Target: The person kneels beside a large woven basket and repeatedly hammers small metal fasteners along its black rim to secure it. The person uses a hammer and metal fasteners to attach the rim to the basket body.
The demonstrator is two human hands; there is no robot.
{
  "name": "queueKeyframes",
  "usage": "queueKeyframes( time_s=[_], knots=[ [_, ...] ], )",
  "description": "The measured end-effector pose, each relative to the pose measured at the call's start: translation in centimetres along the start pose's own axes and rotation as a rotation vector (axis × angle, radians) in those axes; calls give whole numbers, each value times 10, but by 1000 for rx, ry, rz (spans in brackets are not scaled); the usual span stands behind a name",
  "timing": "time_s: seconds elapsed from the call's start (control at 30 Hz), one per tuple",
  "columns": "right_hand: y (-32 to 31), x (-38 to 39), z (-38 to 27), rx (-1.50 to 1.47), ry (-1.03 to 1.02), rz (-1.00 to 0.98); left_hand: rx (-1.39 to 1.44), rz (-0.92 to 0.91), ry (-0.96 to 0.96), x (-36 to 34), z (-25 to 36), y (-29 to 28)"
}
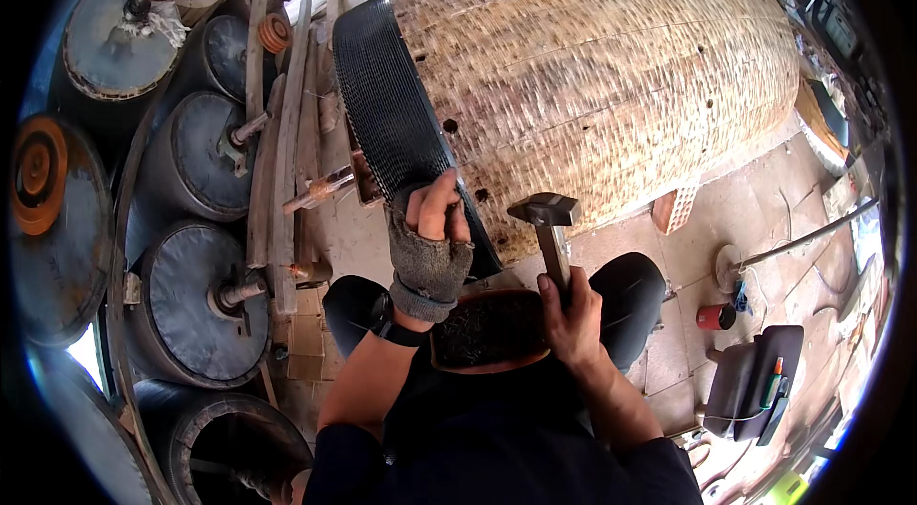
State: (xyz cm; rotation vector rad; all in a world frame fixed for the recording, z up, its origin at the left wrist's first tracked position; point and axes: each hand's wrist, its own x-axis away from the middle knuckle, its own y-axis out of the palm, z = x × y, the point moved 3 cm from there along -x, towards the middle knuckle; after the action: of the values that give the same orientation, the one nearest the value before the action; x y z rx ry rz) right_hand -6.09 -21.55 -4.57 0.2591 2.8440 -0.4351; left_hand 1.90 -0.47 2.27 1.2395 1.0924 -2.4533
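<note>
A large wooden roller (592, 65), its surface covered in chisel-like marks with a few dark holes, lies across the view ahead of me. Around its left end runs a black ribbed rubber strip (382, 94). My left hand (432, 247), in a grey fingerless glove, rests at the strip's near edge with its fingers curled together; whatever they pinch is hidden. My right hand (573, 319) grips a hammer (549, 218) by the handle, its metal head raised just off the wood to the right of my left hand. A shallow tray (492, 370) of small dark nails (487, 328) sits between my knees.
Several metal-ended rollers (205, 300) stand at the left beside long wooden bars (287, 151). A block (676, 207) props the roller. To the right are a red can (714, 317), a round-based metal rod (812, 236) and a dark case (755, 386) with a pen.
</note>
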Motion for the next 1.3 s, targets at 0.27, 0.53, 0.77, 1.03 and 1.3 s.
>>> queueKeyframes(
  time_s=[0.27,0.53,0.77,1.03,1.3],
  knots=[
    [6,-2,1,28,-60,2,284,0,-116,-7,11,3],
    [7,-9,-7,70,-115,-33,530,-53,-374,-8,1,6],
    [5,-17,-22,107,-142,-36,185,25,-194,-23,36,12],
    [0,-14,-29,185,-298,3,-62,107,-91,-21,27,18],
    [-10,-15,-25,92,-262,16,-260,-44,42,18,67,-14]
  ],
)
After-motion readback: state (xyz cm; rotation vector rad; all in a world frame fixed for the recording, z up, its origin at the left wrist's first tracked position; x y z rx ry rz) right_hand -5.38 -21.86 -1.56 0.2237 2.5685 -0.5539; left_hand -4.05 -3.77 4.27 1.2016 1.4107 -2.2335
